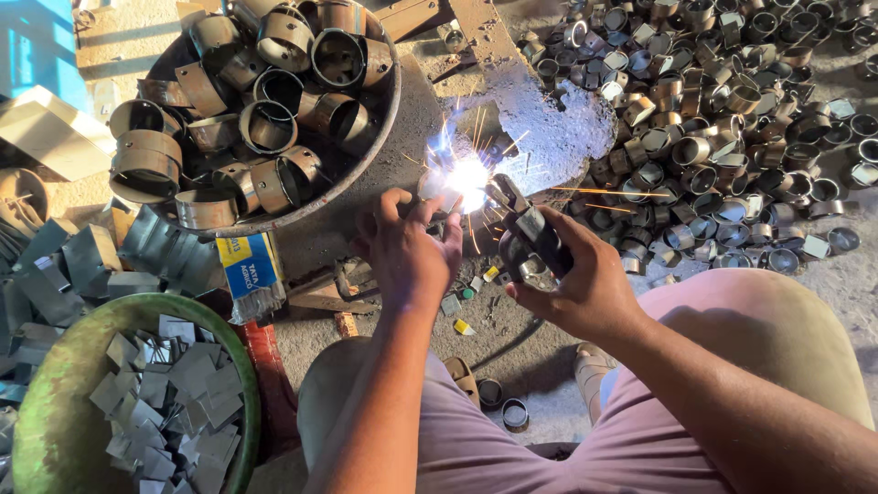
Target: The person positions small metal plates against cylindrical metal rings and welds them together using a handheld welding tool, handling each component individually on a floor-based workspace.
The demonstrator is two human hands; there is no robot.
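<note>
The right hand (585, 284) is wrapped tight around a black welding holder (530, 240), its tip sparking at a small metal piece (450, 199) pinched in the left hand (407, 256) fingers on the floor at 12 o'clock. Judging by the piles, many small rings (732, 137) lie at 2 o'clock, larger rings fill the pan (389, 110) at 10 o'clock, and cut plates wait in the green basin (50, 393) at 8 o'clock

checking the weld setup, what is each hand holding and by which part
The right hand grips a dark welding electrode holder by its handle. The left hand pinches a small metal piece at the arc; glare hides where.
</note>
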